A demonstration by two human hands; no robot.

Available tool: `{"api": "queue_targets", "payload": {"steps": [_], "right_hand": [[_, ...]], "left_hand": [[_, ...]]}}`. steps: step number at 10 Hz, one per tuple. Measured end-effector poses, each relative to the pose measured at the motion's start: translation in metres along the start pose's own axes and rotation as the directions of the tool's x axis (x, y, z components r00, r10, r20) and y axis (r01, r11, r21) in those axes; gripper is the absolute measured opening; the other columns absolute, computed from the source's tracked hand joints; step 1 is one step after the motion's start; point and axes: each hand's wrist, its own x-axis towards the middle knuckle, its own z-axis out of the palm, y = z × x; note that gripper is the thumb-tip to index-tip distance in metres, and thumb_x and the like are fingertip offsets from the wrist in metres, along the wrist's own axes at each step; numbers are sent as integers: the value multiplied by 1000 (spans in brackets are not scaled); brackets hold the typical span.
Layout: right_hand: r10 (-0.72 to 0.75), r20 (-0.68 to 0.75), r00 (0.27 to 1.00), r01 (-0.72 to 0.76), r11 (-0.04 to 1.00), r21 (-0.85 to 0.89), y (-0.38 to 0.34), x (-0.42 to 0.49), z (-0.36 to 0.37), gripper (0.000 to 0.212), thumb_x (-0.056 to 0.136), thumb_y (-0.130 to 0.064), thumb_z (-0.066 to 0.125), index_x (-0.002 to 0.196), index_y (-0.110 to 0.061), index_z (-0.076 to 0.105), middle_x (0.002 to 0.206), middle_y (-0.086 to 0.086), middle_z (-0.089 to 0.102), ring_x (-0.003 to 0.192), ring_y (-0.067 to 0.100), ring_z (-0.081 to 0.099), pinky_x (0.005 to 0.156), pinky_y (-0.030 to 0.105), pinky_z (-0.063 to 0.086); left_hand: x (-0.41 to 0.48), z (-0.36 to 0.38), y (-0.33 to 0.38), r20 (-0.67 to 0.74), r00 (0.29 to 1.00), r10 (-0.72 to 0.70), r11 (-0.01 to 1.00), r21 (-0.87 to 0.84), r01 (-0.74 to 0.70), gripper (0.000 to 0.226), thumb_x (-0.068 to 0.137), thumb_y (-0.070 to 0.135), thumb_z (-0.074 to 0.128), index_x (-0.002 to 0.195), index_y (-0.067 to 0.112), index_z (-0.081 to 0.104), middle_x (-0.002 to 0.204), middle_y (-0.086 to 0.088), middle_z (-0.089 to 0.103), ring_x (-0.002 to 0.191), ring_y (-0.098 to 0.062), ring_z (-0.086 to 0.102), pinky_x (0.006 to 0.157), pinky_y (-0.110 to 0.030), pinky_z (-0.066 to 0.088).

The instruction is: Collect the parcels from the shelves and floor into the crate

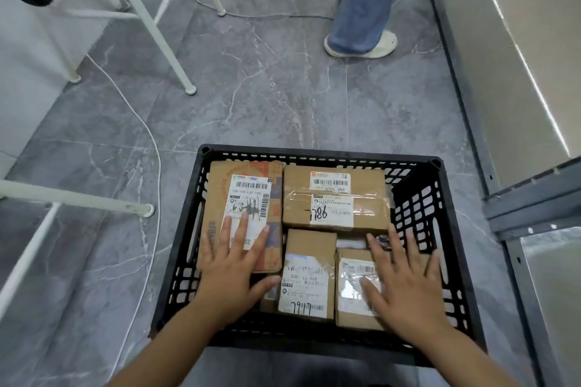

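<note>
Pressing evenly with left hand (229, 273) and right hand (405, 287) spread flat should settle parcels (333, 214) level in the crate (314, 155).

The left hand (229, 273) and the right hand (408, 286) are shown bare, each with slender fingers (242, 231). The left forearm (163, 352) and the right forearm (465, 361) are seen uncovered from the wrist to the view's lower edge.

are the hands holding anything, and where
Nothing is held: left hand flat on the large parcel, right hand flat on the small parcel.
</note>
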Motion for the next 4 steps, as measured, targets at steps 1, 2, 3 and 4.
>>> {"api": "queue_targets", "payload": {"steps": [1,2,3,4], "right_hand": [[39,14,999,-38,997,-74,-2,6,6,69,90,-65,18,150,-31,19,158,11,14,143,35,17,111,53,1],[39,1,999,-38,995,-95,-1,9,3,68,89,-62,22,149,-29,21,156,12,19,142,33,19,110,54,4],[18,-29,999,-20,995,-95,-4,8,2,68,89,-62,23,149,-29,22,156,13,20,142,31,16,111,54,1],[24,-35,999,-25,999,-37,-6,9,7,69,89,-64,21,148,-28,23,154,15,24,141,32,13,111,51,-2]], "left_hand": [[4,3,6,13,1000,-20,1000,21,20,84,83,78,19,152,31,7,160,-11,13,142,-39,17,108,-61,11],[2,1,3,1,1000,-15,1000,13,14,84,83,79,18,152,32,6,159,-6,16,142,-38,17,107,-59,12],[2,-4,5,93,995,-26,999,-28,29,83,83,79,18,152,33,7,158,-6,19,142,-37,16,108,-59,12],[9,-16,11,131,990,-53,997,-54,61,84,79,82,4,149,36,-6,161,-9,1,146,-34,-4,111,-59,3]]}}
